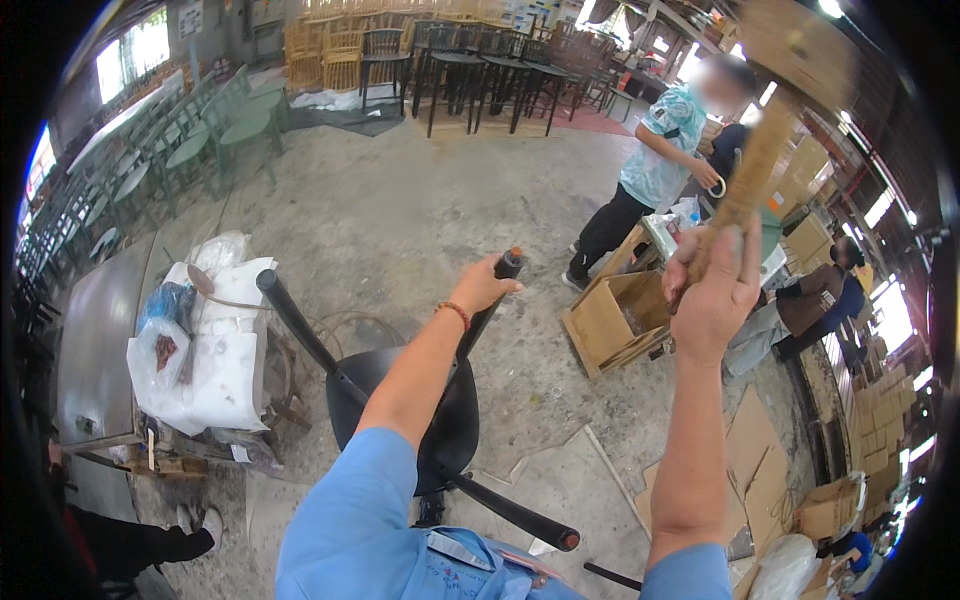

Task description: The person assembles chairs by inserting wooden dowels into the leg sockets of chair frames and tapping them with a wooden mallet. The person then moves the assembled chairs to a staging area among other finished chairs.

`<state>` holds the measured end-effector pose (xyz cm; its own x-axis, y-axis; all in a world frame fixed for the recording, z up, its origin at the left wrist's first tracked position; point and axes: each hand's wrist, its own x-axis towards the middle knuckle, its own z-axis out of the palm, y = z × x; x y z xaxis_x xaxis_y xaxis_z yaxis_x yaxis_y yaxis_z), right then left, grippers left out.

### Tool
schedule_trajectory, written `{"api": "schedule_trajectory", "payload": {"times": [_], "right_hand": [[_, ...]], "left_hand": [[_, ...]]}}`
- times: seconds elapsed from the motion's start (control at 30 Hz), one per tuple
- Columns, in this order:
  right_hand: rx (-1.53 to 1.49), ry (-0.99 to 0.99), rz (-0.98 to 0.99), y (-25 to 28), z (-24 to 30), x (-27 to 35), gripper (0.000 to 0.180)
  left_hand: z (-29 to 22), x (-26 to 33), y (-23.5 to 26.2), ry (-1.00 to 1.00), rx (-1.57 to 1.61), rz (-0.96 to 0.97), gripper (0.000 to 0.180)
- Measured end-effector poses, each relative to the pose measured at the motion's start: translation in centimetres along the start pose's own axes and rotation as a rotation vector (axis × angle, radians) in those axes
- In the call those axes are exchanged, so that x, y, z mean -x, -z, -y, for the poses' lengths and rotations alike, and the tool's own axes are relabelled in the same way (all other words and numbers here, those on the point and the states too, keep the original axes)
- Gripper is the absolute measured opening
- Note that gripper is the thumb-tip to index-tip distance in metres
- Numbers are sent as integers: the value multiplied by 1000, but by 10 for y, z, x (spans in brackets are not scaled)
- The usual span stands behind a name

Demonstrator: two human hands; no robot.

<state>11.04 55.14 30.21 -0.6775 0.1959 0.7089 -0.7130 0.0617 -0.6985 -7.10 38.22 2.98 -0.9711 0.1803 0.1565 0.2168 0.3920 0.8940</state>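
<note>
The right hand [715,290], right of centre in the frame, is clenched around the handle of a wooden mallet [775,120] whose blurred head reaches the upper right corner, with open air all round it. The left hand [485,285], at centre, is wrapped around one upturned leg [497,290] of a black stool [440,420] lying upside down, its round seat low at centre, other legs splaying toward the upper left and lower right. Bare concrete floor [400,210] spreads above. A cardboard box [615,320] sits just right of the stool; a white-wrapped bundle [215,350] left.
</note>
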Motion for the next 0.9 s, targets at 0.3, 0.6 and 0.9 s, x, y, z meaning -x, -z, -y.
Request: {"api": "schedule_trajectory", "payload": {"times": [0.3, 0.6, 0.9], "right_hand": [[954, -681, 482, 135, -116, 104, 33], [533, -824, 138, 118, 8, 167, 48], [342, -556, 142, 144, 121, 273, 43]], "left_hand": [[13, -3, -17, -100, -121, -145, 49], [-89, 140, -79, 95, 605, 107, 55], [-235, 334, -97, 366, 854, 468, 50]]}}
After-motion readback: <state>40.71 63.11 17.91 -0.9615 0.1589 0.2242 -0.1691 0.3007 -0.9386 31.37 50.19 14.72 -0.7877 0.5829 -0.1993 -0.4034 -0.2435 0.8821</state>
